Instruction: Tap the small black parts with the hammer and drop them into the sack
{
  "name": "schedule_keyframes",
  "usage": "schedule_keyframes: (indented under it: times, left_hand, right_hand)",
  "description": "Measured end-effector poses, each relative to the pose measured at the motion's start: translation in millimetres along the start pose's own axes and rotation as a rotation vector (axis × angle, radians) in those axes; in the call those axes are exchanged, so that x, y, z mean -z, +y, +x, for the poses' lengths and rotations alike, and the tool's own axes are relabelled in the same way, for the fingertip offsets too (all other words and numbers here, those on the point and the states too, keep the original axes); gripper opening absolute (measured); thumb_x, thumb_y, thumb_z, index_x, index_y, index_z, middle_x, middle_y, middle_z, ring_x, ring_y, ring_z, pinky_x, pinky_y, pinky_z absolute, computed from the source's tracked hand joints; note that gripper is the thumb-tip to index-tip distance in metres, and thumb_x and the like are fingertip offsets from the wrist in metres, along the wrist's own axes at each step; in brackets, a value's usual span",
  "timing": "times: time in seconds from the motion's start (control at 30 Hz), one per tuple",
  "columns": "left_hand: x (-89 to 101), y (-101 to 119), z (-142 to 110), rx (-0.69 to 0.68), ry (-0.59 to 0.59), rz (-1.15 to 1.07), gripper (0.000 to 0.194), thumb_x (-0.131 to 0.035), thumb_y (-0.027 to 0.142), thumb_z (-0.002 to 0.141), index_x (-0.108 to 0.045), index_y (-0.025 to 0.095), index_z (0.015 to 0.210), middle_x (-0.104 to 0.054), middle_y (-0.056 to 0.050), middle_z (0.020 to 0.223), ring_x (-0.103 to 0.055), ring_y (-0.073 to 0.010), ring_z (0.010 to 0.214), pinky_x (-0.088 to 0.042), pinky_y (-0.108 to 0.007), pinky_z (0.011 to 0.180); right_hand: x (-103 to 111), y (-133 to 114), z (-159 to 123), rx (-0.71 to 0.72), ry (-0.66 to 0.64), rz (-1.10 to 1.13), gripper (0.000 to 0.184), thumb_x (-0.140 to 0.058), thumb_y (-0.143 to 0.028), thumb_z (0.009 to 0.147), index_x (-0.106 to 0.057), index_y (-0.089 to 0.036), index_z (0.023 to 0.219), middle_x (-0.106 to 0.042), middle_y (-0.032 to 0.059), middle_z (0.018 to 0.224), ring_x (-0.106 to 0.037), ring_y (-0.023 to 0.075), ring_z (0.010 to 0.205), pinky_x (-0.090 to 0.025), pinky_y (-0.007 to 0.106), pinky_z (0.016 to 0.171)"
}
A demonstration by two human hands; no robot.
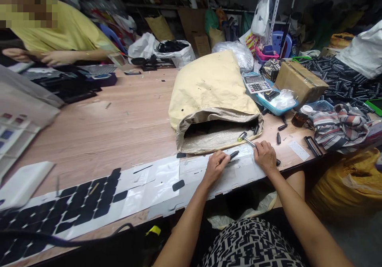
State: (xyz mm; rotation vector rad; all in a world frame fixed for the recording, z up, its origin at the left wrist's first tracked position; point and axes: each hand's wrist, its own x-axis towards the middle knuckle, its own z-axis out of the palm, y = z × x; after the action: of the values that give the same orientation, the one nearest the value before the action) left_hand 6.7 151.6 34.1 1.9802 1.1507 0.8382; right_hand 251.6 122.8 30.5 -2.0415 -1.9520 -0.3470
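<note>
Grip on the left hand (217, 165) is a pinch, fingers closed on a slim black piece (234, 154) just above the pale sheeting (192, 179); the right hand (265, 155) is wrapped round the handle of a small hammer (250, 142). I'd guess the black piece is light, stiff and kinda slick, so hold it near one end, fingertips tucked back. Hammer's probably head-heavy, so handle's the place. Bench (134, 108) edge is close under the wrists, and another dark piece (278, 162) sits by the right hand. Just past that, the sack's (209, 84) floppy mouth crowds the hammer head; can't tell if they touch. Right side's cluttered up to the blue tray (279, 107), so elbow room looks better leftward, toward the co-worker (68, 32).
</note>
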Motion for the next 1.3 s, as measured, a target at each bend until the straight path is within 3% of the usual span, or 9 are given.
schedule_keyframes:
  times: [0.17,0.3,0.4,0.53,0.7,0.83,1.0,1.13,1.3]
  left_hand:
    - [-2.8,18,-46,-0.142,-0.263,-0.003,0.021,-0.059,0.039,0.092,-0.073,0.025,0.087,-0.063,-0.007,0.116,-0.053,-0.0263,0.112,-0.040,-0.043,0.101]
    - [-13.2,30,-77,-0.216,-0.318,0.149,0.016,-0.067,0.038,0.087,-0.076,0.025,0.088,-0.053,-0.007,0.141,-0.041,-0.0343,0.131,-0.033,-0.053,0.110]
    - [-16.8,34,-77,-0.250,-0.310,0.177,0.024,-0.077,0.045,0.078,-0.076,0.025,0.091,-0.053,-0.009,0.142,-0.042,-0.0368,0.132,-0.035,-0.055,0.109]
    - [-7.2,21,-36,-0.100,-0.049,0.091,0.028,-0.069,0.045,0.084,-0.074,0.021,0.098,-0.070,-0.010,0.112,-0.061,-0.0279,0.108,-0.048,-0.046,0.097]
    - [28.1,-22,54,0.478,0.443,0.121,0.033,-0.060,0.043,0.086,-0.073,0.015,0.099,-0.074,-0.009,0.088,-0.068,-0.0235,0.081,-0.054,-0.036,0.081]
    - [46.5,-46,103,0.688,0.488,0.251,0.028,-0.063,0.041,0.080,-0.074,0.015,0.080,-0.075,-0.015,0.085,-0.070,-0.0315,0.092,-0.052,-0.040,0.086]
    - [42.4,-58,122,0.868,0.491,0.285,0.026,-0.074,0.040,0.068,-0.073,0.017,0.078,-0.073,-0.021,0.096,-0.069,-0.0378,0.095,-0.053,-0.047,0.079]
    - [43.7,-58,116,0.794,0.483,0.261,0.023,-0.073,0.038,0.069,-0.073,0.018,0.081,-0.073,-0.013,0.086,-0.067,-0.0337,0.092,-0.052,-0.044,0.081]
    - [43.9,-37,76,0.351,0.419,0.240,0.023,-0.069,0.040,0.075,-0.072,0.019,0.082,-0.067,-0.004,0.084,-0.063,-0.0200,0.077,-0.050,-0.033,0.079]
  right_hand:
    - [1,-1,0,-0.002,-0.005,-0.007,0.017,-0.053,-0.027,0.095,-0.064,-0.021,0.105,-0.058,0.0075,0.097,-0.046,0.0230,0.092,-0.030,0.033,0.075]
    - [2,-2,1,-0.002,-0.008,-0.006,0.018,-0.051,-0.027,0.095,-0.064,-0.020,0.105,-0.058,0.0079,0.097,-0.045,0.0229,0.092,-0.030,0.032,0.075]
    - [3,-2,1,0.000,-0.001,-0.002,0.018,-0.051,-0.026,0.095,-0.064,-0.020,0.104,-0.057,0.0081,0.096,-0.045,0.0230,0.091,-0.030,0.032,0.074]
    - [2,-2,0,-0.004,0.002,0.006,0.018,-0.052,-0.025,0.094,-0.065,-0.020,0.104,-0.057,0.0080,0.095,-0.044,0.0229,0.090,-0.029,0.032,0.073]
    - [1,-1,0,-0.003,0.007,0.012,0.018,-0.051,-0.024,0.093,-0.064,-0.020,0.105,-0.056,0.0079,0.095,-0.044,0.0230,0.091,-0.029,0.032,0.073]
    - [1,-1,1,0.002,0.008,0.010,0.017,-0.052,-0.025,0.093,-0.065,-0.020,0.104,-0.057,0.0077,0.094,-0.045,0.0229,0.090,-0.030,0.032,0.074]
    - [-1,-1,1,-0.002,-0.002,0.002,0.015,-0.053,-0.025,0.093,-0.064,-0.020,0.102,-0.057,0.0081,0.095,-0.045,0.0232,0.091,-0.030,0.032,0.074]
    - [0,-2,0,0.001,-0.008,0.003,0.015,-0.053,-0.026,0.093,-0.063,-0.020,0.102,-0.057,0.0079,0.095,-0.045,0.0232,0.091,-0.030,0.032,0.073]
    - [0,-3,0,-0.001,-0.009,-0.010,0.014,-0.051,-0.025,0.094,-0.063,-0.020,0.099,-0.056,0.0075,0.093,-0.044,0.0226,0.089,-0.029,0.033,0.072]
